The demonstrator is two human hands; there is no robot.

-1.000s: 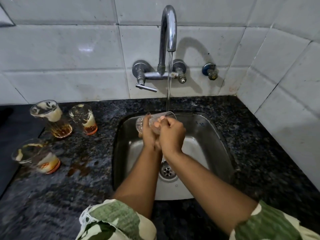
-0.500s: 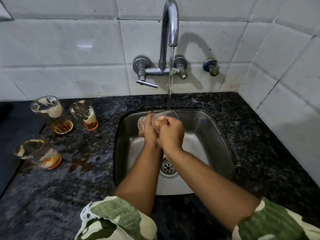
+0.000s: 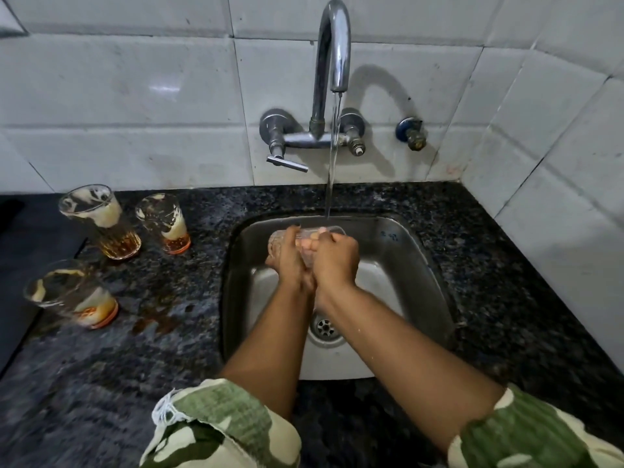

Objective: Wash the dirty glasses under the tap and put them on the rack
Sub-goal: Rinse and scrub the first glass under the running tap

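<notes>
A clear glass (image 3: 305, 236) lies tilted on its side over the steel sink (image 3: 415, 275), under the water running from the tap (image 3: 332, 45). My left hand (image 3: 288, 258) grips the glass round its base end. My right hand (image 3: 336, 260) holds its open end, with fingers curled over the rim. Three dirty glasses stand on the counter to the left: a tall one (image 3: 101, 222) at the back, a smaller one (image 3: 165, 224) beside it, and a third (image 3: 72, 293) nearer me, all with foam and brown dregs.
Brown liquid (image 3: 155, 319) is spilled on the dark granite counter (image 3: 506, 298) between the glasses and the sink. A white tiled wall closes the back and right side. A dark surface (image 3: 20, 282) borders the counter's left edge. No rack is in view.
Both hands stay on the glass under the stream and have barely shifted. The camera has moved slightly.
</notes>
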